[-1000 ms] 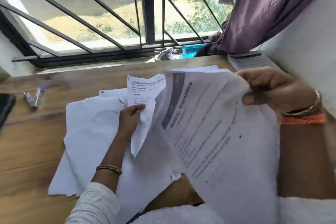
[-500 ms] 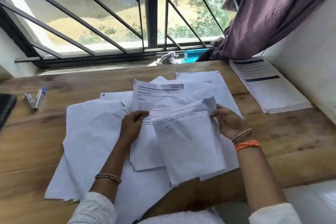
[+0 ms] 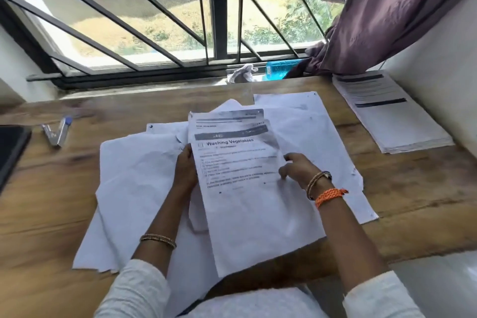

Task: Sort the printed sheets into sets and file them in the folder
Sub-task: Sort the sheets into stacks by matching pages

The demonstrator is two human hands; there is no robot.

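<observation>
A printed sheet headed "Washing Vegetables" (image 3: 247, 188) lies face up on top of a few other printed sheets in the middle of the wooden table (image 3: 51, 209). My left hand (image 3: 185, 168) grips the left edge of this small set. My right hand (image 3: 299, 170) rests on the top sheet's right edge with fingers spread, holding nothing. Under them, several loose white sheets (image 3: 134, 188) lie scattered, blank side up. A neat stack of printed sheets (image 3: 392, 121) sits at the back right by the wall. No folder is clearly visible.
A stapler (image 3: 56, 131) lies at the left, and a dark flat object (image 3: 10, 150) juts in from the left edge. On the window sill are a blue bottle (image 3: 281, 70) and a crumpled cloth (image 3: 242, 73). A purple curtain (image 3: 387, 8) hangs at the right.
My right hand lowered the "Washing Vegetables" sheet from near my face and laid it face up on the sheets in my left hand, then let go and settled on its right edge.
</observation>
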